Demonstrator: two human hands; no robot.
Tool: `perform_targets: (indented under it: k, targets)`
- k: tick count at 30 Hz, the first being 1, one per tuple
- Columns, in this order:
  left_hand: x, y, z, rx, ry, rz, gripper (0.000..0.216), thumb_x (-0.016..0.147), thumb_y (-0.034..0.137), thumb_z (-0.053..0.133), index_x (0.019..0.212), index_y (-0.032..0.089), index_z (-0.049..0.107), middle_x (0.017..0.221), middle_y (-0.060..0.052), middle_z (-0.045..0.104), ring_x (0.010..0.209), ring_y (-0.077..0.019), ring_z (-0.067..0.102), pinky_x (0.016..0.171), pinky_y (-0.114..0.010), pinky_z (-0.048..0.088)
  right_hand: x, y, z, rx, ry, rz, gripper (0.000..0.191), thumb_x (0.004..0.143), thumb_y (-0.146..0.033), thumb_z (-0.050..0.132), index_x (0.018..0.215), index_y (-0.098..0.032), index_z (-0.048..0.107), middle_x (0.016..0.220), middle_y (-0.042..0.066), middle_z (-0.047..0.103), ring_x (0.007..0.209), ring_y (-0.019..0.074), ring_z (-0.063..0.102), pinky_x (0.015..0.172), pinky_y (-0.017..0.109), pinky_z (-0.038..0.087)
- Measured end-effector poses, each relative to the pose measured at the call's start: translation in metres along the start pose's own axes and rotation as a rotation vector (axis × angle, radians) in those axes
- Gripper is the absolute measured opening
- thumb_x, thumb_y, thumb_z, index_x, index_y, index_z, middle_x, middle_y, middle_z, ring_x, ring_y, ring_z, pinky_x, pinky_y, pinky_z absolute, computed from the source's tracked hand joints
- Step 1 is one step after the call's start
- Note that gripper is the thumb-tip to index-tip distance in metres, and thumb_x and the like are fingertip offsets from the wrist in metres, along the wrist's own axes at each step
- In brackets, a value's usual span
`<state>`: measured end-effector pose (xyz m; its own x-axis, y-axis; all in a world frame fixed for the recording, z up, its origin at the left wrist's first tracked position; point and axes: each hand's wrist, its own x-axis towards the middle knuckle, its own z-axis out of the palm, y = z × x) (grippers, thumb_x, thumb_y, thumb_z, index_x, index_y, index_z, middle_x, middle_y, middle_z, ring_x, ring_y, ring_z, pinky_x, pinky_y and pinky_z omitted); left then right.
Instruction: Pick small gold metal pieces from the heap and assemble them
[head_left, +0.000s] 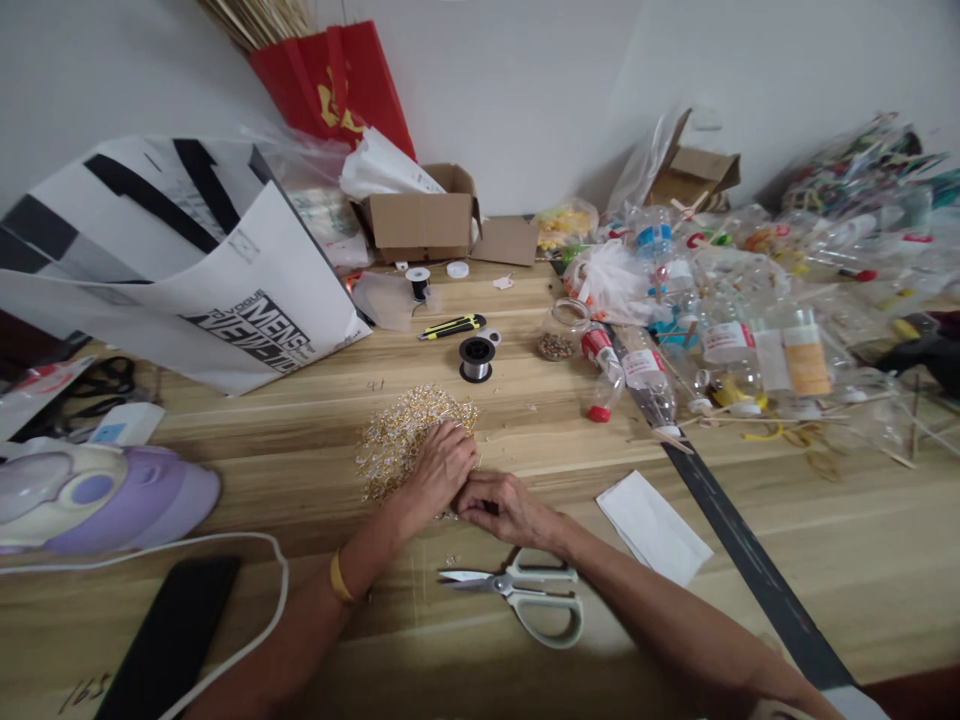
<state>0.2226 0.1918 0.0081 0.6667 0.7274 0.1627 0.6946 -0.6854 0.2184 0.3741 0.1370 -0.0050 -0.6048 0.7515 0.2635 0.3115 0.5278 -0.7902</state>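
— Where are your hands?

— Your left hand [442,465] lies curled, palm down, on the near edge of the glittering heap of fine gold wire pieces [401,440], probably to steady it. Your right hand [504,505] sits just beside, fingers bunched together on something tiny; what they pinch, you cannot tell.

— And the heap itself?

— It rests mid-table on the pale wood-grain tabletop [300,470], springy and tangled. The white-handled steel scissors [525,595] lie shut just below your right wrist, within easy reach. A small black spool of silver wire [476,358] stands beyond the heap, a yellow-and-black utility knife [452,326] behind it.
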Motion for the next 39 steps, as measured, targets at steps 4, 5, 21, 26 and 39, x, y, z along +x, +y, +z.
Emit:
perform_targets:
  k: [4,5,21,26,39]
  targets:
    - [0.004,0.002,-0.005,-0.029,0.012,-0.011,0.019,0.089,0.017,0.044,0.080,0.016,0.060,0.084,-0.006,0.060,0.086,-0.0209,0.049,0.084,-0.036,0.040,-0.001,0.002,0.000,0.054,-0.013,0.020,0.012,0.087,-0.018,0.054,0.079,-0.015,0.062,0.076,0.004,0.064,0.076,0.0149,0.057,0.073,0.025,0.045]
    - [0.005,0.003,-0.006,-0.043,0.016,-0.012,0.019,0.089,0.017,0.043,0.080,0.016,0.060,0.084,-0.006,0.060,0.086,-0.0208,0.050,0.084,-0.035,0.040,-0.001,0.003,0.000,0.081,-0.009,0.032,0.012,0.087,-0.019,0.054,0.078,-0.015,0.062,0.076,0.004,0.063,0.075,0.0146,0.056,0.072,0.025,0.045]
    - [-0.008,-0.001,-0.021,-0.500,0.018,-0.201,0.032,0.091,0.029,0.042,0.064,0.016,0.055,0.059,0.002,0.052,0.059,-0.0120,0.045,0.058,-0.023,0.035,0.000,0.007,0.002,0.165,0.381,0.234,0.016,0.086,-0.029,0.055,0.080,-0.015,0.060,0.073,0.003,0.058,0.065,0.0125,0.051,0.059,0.023,0.040]
    - [-0.015,0.002,-0.019,-0.537,-0.060,-0.206,0.032,0.088,0.038,0.046,0.070,0.016,0.059,0.062,0.002,0.056,0.059,-0.0122,0.049,0.058,-0.023,0.035,-0.002,0.010,0.001,0.145,0.411,0.310,0.021,0.086,-0.033,0.055,0.079,-0.014,0.061,0.066,0.001,0.055,0.059,0.0108,0.046,0.053,0.022,0.037]
    - [-0.022,0.003,-0.008,-0.273,-0.103,-0.117,0.023,0.090,0.019,0.039,0.077,0.017,0.059,0.074,-0.005,0.063,0.068,-0.0163,0.056,0.067,-0.027,0.041,-0.001,-0.002,-0.018,-0.104,0.312,0.236,0.018,0.082,-0.026,0.059,0.096,-0.015,0.057,0.076,0.001,0.056,0.063,0.0123,0.050,0.057,0.023,0.042]
